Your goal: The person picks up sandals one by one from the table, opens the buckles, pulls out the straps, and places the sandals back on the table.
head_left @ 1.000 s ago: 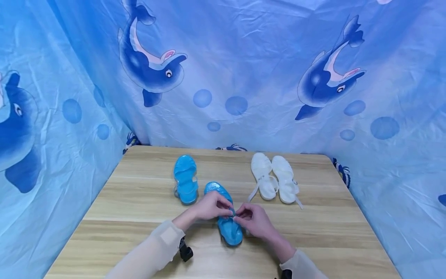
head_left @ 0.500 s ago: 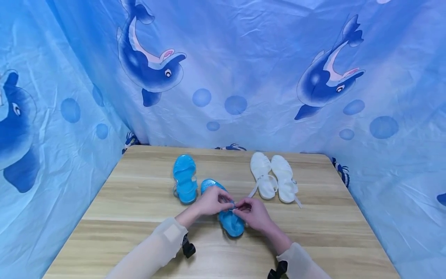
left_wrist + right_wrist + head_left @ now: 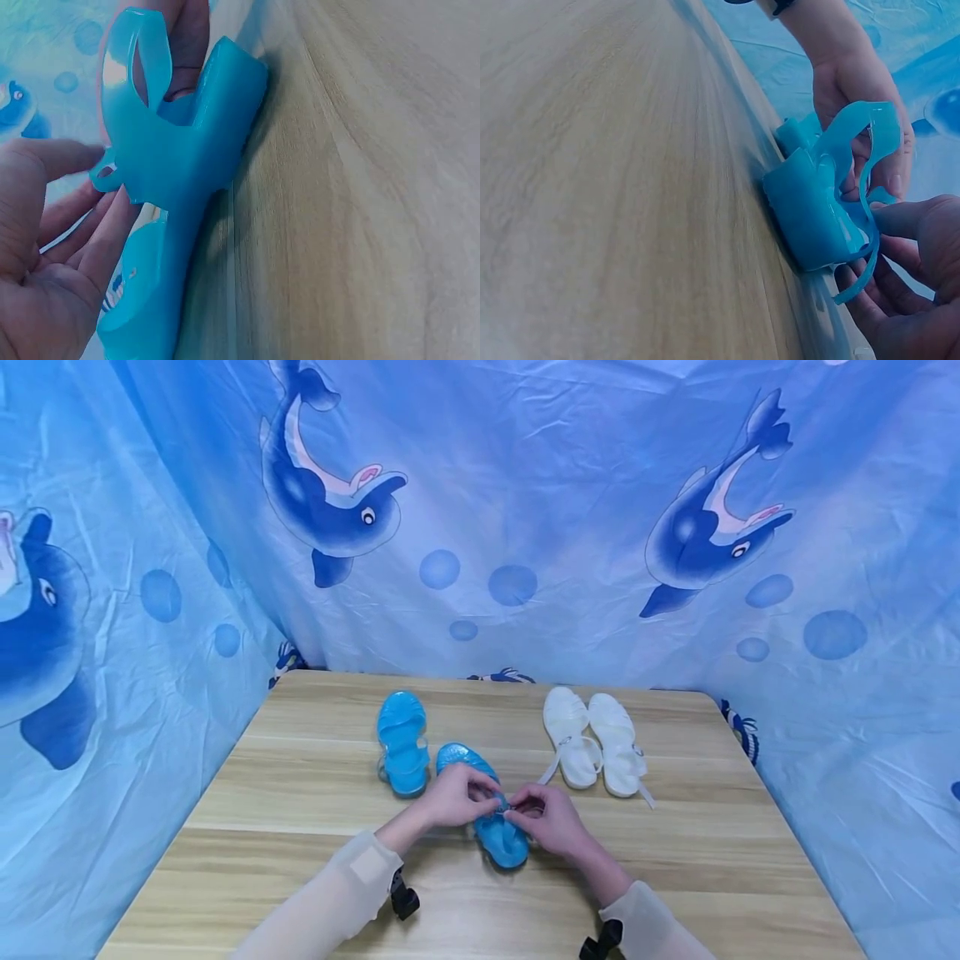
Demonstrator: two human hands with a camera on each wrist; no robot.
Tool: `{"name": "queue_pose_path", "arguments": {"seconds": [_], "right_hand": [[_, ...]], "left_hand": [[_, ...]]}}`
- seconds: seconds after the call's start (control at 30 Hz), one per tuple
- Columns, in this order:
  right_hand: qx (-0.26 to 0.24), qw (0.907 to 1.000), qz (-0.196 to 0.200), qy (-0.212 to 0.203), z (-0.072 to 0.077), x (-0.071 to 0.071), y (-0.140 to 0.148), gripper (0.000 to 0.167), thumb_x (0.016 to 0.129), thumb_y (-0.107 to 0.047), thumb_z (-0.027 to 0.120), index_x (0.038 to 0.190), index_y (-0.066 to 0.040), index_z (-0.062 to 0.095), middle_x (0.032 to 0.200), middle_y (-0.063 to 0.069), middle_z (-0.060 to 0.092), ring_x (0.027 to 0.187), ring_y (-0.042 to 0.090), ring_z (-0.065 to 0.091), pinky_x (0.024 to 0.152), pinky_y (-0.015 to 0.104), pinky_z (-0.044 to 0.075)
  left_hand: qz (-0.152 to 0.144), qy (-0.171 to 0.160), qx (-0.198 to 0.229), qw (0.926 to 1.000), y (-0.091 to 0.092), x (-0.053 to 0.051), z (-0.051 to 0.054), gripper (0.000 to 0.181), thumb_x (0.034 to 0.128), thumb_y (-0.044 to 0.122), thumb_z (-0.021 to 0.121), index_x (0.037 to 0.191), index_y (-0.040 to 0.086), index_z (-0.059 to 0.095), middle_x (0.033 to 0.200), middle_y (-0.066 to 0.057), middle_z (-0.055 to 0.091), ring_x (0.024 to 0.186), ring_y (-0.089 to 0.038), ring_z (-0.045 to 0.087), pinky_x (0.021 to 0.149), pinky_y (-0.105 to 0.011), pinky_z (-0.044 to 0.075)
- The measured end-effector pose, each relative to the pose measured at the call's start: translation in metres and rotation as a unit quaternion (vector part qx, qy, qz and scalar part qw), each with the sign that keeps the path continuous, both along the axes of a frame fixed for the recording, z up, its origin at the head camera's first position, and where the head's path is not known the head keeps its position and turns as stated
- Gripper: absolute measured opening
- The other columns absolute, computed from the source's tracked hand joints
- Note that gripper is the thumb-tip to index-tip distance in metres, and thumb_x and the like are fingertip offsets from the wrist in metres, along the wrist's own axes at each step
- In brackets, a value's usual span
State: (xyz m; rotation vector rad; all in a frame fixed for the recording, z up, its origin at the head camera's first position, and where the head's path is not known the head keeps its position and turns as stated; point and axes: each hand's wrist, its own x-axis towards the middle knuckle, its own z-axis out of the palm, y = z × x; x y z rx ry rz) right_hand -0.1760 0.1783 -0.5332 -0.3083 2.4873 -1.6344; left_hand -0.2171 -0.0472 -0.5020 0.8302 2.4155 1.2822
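Note:
A glossy blue jelly sandal lies at a slant near the middle of the table, its toe pointing away and to the left. From the left side, my left hand pinches a small loop on the sandal's side between thumb and fingers. Opposite it, my right hand pinches the thin ankle strap, whose free end hangs past the fingers in the right wrist view. The fingertips of both hands almost meet over the sandal. Whether the strap passes through the loop is hidden by the fingers.
The other blue sandal stands at the far left of the pair. Two white sandals lie side by side at the back right, straps loose. Beneath is a wooden table, with a dolphin-print curtain behind.
The held blue sandal and both hands have shifted slightly away from me over the table. Both hands keep their pinch on it. The other sandals stay put.

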Motion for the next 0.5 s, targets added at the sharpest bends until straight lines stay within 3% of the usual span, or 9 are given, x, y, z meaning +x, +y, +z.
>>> {"name": "queue_pose_path", "arguments": {"seconds": [0.23, 0.5], "right_hand": [[0.000, 0.9999, 0.010, -0.010, 0.0016, -0.0002, 0.0022, 0.011, 0.096, -0.015, 0.080, 0.103, -0.007, 0.075, 0.105, 0.009, 0.077, 0.090, 0.013, 0.073, 0.078, 0.019, 0.060], [0.003, 0.9998, 0.012, -0.014, 0.0007, -0.0013, 0.0039, 0.011, 0.096, -0.016, 0.080, 0.104, -0.009, 0.076, 0.104, 0.007, 0.077, 0.091, 0.011, 0.073, 0.080, 0.020, 0.060]], "left_hand": [[-0.004, 0.028, -0.025, 0.9993, 0.0041, -0.0003, 0.0019, 0.021, 0.0985, 0.022, 0.078, 0.114, 0.009, 0.081, 0.098, 0.000, 0.081, 0.080, -0.001, 0.072, 0.073, -0.019, 0.060], [0.002, -0.028, 0.009, 0.9996, 0.0002, 0.0011, -0.0015, 0.017, 0.1028, 0.017, 0.072, 0.113, 0.007, 0.080, 0.097, -0.003, 0.082, 0.078, -0.006, 0.077, 0.073, -0.021, 0.062]]}}
